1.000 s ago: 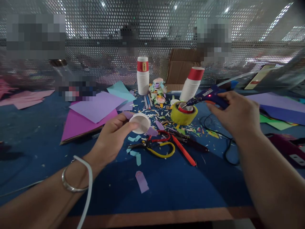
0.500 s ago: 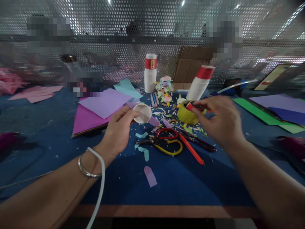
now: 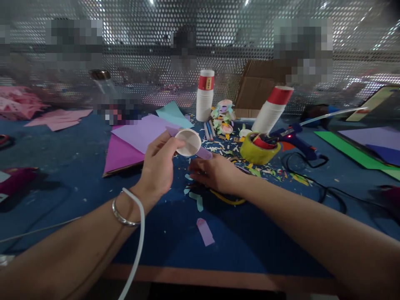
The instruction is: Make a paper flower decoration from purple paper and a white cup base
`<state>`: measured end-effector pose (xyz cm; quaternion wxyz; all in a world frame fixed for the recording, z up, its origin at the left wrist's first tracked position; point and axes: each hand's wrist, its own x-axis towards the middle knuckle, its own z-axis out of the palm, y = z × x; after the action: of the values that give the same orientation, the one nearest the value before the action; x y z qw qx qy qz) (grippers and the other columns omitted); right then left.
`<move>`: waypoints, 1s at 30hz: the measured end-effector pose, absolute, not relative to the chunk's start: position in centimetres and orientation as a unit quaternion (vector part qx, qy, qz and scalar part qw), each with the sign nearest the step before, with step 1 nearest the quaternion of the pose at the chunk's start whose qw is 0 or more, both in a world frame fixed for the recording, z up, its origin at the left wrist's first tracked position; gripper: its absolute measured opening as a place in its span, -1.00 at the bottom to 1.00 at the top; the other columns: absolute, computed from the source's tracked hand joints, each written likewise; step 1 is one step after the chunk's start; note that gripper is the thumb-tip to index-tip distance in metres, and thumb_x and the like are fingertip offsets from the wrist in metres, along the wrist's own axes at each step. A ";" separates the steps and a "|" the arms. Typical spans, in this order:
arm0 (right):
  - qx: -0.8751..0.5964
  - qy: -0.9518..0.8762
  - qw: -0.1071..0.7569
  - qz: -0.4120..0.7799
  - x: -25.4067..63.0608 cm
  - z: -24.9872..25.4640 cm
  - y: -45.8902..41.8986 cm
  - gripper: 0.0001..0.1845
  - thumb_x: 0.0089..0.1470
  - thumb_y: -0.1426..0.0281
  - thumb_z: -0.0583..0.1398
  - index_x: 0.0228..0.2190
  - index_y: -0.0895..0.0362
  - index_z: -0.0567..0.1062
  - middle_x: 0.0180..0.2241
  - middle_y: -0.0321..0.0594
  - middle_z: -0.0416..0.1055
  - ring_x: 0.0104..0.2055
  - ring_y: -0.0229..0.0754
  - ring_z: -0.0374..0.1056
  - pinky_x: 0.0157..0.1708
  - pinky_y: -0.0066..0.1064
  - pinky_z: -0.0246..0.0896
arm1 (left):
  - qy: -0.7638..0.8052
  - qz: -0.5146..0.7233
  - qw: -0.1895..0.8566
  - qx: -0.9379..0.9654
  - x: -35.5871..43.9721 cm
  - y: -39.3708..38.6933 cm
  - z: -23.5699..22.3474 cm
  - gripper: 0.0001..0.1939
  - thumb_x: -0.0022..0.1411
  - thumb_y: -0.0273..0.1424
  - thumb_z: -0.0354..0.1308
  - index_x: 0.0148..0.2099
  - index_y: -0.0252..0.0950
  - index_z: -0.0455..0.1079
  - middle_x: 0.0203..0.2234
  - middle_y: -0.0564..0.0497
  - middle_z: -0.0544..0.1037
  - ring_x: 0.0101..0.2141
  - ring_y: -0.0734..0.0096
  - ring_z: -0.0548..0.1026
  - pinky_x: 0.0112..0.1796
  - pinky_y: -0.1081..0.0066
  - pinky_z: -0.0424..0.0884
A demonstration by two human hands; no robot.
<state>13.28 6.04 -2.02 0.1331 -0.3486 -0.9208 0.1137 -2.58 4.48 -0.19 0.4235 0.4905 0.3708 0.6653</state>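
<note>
My left hand is closed on a white paper cup, thumb at its rim and round face toward me. Purple paper shows at both sides of the cup; a purple paper strip juts out to the right. Just below that strip, my right hand has bent fingers and a gap between thumb and fingers, with nothing visible in it. It covers most of the scissors, leaving part of a yellow handle showing. The blue glue gun, red light lit, rests with its nozzle in the yellow tape roll.
Two stacks of paper cups stand behind, the right one leaning. A cup decorated with paper scraps sits between them. Coloured sheets lie left, more right. The gun's black cord curls across the blue table.
My right hand has let go of the glue gun at the tape roll and moved left, close to the cup. My left hand keeps holding the cup. The whole view has shifted slightly.
</note>
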 end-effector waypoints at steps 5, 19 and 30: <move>-0.336 -0.922 0.107 0.156 11.9 -2.4 7.0 -0.76 0.17 0.45 0.18 -0.13 0.09 0.56 -0.13 -0.13 0.56 -0.20 -0.13 0.46 -0.17 -0.28 0.35 | 0.360 0.666 0.431 0.491 -2.9 4.5 -0.3 -0.85 0.04 -0.48 0.21 -0.53 -0.25 0.33 -0.55 0.11 0.35 -0.43 0.46 0.29 -0.36 0.42 0.24; -0.329 -0.884 0.169 0.286 12.2 -3.1 7.5 -0.94 0.02 0.49 0.18 -0.38 0.12 0.44 -0.39 -0.24 0.43 -0.38 -0.24 0.30 -0.31 -0.35 0.22 | 0.332 0.621 0.535 0.466 -2.9 4.5 0.0 -0.89 -0.15 -0.51 0.26 -0.45 -0.25 0.51 -0.51 0.08 0.51 -0.38 0.40 0.42 -0.29 0.41 0.33; -0.397 -0.704 0.400 0.432 18.5 -1.0 6.3 -0.81 0.06 0.28 0.28 -0.37 0.11 0.41 -0.46 -0.35 0.35 -0.46 -0.33 0.24 -0.43 -0.41 0.19 | 0.280 0.516 0.606 0.537 -2.8 3.7 0.1 -0.85 -0.06 -0.59 0.34 -0.43 -0.26 0.49 -0.52 0.13 0.53 -0.43 0.52 0.45 -0.31 0.47 0.35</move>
<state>18.53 6.35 -0.99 0.3997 -0.3969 -0.7045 0.4317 -2.81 3.70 0.12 0.6057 0.5373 0.2798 0.5158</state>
